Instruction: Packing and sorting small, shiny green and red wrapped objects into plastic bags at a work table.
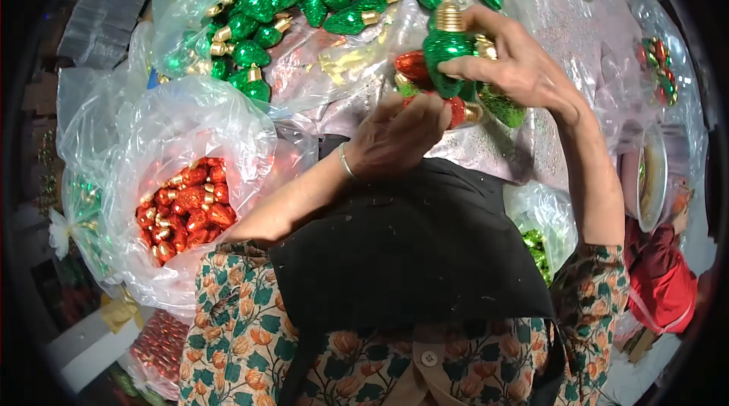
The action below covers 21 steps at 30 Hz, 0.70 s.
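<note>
My right hand (510,63) pinches a green glitter bulb ornament (446,53) with a gold cap, held upright above the work surface. My left hand (396,136), with a thin bracelet on the wrist, cups a cluster of red and green bulb ornaments (463,106) just below it. A red bulb (414,66) sits against the green one. Both hands are close together, over a black cloth (410,239) on my lap.
A clear plastic bag of red bulb ornaments (186,208) stands at the left. A larger bag of green bulbs (273,18) lies at the back. Finished red-and-green clusters (659,68) lie at the right, a spool (651,178) and red cloth (662,281) below them.
</note>
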Motion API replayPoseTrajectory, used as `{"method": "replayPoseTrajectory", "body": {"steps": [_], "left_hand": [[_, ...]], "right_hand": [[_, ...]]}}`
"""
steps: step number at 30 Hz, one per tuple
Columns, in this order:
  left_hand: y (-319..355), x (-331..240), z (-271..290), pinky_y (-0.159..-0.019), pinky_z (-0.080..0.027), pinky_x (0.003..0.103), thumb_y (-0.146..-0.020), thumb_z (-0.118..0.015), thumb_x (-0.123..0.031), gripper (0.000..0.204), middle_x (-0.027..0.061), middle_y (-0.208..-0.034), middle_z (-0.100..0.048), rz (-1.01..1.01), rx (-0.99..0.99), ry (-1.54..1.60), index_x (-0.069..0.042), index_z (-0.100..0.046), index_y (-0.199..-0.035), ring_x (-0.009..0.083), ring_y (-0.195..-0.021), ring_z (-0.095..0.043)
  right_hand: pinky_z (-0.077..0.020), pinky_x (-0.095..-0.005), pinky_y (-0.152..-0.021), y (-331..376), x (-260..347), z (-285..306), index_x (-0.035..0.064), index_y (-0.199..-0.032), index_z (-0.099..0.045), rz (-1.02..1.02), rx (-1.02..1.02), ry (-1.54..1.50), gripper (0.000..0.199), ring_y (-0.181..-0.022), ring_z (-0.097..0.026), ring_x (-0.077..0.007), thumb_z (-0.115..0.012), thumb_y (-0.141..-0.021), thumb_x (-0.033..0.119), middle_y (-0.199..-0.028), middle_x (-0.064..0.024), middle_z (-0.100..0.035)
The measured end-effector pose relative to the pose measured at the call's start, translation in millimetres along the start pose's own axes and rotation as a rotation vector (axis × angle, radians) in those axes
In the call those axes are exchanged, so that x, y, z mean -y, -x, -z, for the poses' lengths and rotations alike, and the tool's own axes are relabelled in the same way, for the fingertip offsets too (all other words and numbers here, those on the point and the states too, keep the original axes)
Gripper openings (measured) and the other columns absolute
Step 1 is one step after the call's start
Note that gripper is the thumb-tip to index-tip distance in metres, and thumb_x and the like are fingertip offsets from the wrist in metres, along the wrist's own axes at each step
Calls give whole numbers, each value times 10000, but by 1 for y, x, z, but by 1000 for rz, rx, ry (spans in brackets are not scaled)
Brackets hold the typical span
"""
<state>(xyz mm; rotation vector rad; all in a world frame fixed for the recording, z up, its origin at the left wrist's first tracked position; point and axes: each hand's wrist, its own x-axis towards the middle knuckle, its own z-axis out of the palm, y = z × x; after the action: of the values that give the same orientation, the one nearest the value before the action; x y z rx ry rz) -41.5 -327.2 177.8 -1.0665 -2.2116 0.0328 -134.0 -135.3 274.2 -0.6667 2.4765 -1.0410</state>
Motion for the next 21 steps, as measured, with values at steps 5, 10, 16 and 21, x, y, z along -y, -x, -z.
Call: {"method": "replayPoseTrajectory", "body": {"steps": [5, 10, 16, 21], "left_hand": [[5, 3, 2, -877, -347, 388, -757, -526, -186, 362, 56, -1082, -527, -66, 60, -9, -68, -559, -1097, 186, -1057, -453], [6, 6, 0, -845, -364, 337, -767, -516, -136, 346, 69, -1151, -558, -23, 2, 80, -64, -601, -1094, 190, -1054, -475], [-6, 3, -11, -828, -375, 326, -763, -513, -176, 341, 64, -1096, -562, 14, -74, 201, -49, -602, -1066, 184, -996, -488], [-8, 6, -6, -809, -376, 345, -752, -518, -209, 379, 66, -1074, -553, 70, 23, 192, -37, -568, -1086, 184, -958, -497]], "right_hand": [[-467, -365, -768, 4, 8, -10, 24, -1142, -510, 397, -219, 106, 464, -881, -594, -287, -650, -754, 236, -1025, -142, -580], [-487, -369, -638, -2, 28, -14, 53, -1153, -499, 524, 3, 650, 455, -740, -604, -306, -617, -714, 77, -978, -124, -551], [-487, -374, -579, -10, 14, -34, 69, -1192, -471, 670, 106, 957, 598, -655, -604, -299, -634, -619, 17, -979, -138, -544], [-489, -338, -566, -24, 13, -15, 67, -1206, -455, 575, 104, 614, 554, -664, -622, -275, -633, -681, 52, -1010, -145, -580]]}}
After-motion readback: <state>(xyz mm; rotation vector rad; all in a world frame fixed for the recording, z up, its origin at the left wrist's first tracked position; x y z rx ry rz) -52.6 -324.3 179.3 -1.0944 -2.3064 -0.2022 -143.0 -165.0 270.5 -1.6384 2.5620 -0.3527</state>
